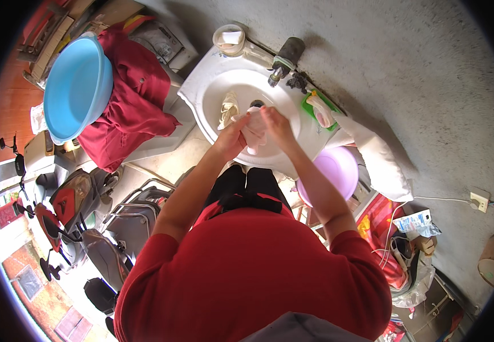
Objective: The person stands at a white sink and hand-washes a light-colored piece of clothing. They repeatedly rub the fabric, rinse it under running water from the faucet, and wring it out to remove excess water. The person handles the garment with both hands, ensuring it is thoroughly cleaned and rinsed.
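Over the white washbasin (212, 89), my left hand (230, 139) and my right hand (278, 125) hold a small pale pink cloth (254, 130) between them, its lower end hanging down. A crumpled cream cloth (229, 110) lies in the basin to the left of my hands. The dark drain hole (257, 103) shows just beyond the pink cloth. At the basin's back stands a faucet (275, 77) with a dark, wrapped body. A green soap dish (309, 107) on the right rim carries a pale, wet-looking item that I cannot identify.
A round container (229, 50) stands at the basin's back left corner. A blue plastic basin (73, 89) rests against dark red cloth (138, 102) at the left. Below right of the washbasin is a purple basin (337, 173). Folding chairs (133, 218) and scooters (69, 201) stand at the left.
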Demonstrator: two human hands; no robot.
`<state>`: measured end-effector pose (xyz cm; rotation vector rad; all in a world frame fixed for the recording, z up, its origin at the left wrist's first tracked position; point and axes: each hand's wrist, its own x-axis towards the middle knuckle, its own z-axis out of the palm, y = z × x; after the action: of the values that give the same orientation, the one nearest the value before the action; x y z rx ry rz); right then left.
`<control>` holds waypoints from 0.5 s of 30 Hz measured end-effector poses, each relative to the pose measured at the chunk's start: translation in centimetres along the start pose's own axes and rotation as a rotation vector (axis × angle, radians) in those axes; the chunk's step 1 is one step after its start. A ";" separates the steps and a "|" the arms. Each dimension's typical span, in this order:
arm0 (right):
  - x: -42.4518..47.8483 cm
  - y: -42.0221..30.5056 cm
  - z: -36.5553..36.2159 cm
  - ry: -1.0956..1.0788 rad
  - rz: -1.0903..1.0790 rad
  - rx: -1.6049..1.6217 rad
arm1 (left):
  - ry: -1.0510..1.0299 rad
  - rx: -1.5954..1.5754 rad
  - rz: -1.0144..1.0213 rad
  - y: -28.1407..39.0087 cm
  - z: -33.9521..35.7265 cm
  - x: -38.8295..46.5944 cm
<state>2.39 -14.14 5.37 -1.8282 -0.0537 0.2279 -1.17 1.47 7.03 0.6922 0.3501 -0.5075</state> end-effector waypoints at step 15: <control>0.4 0.0 2.5 -0.137 0.227 0.580 | 0.114 0.324 0.174 2.0 0.5 -0.9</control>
<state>2.34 -11.69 4.68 -1.2369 0.1149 0.4757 -0.77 2.74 8.79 1.0593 0.3135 -0.3629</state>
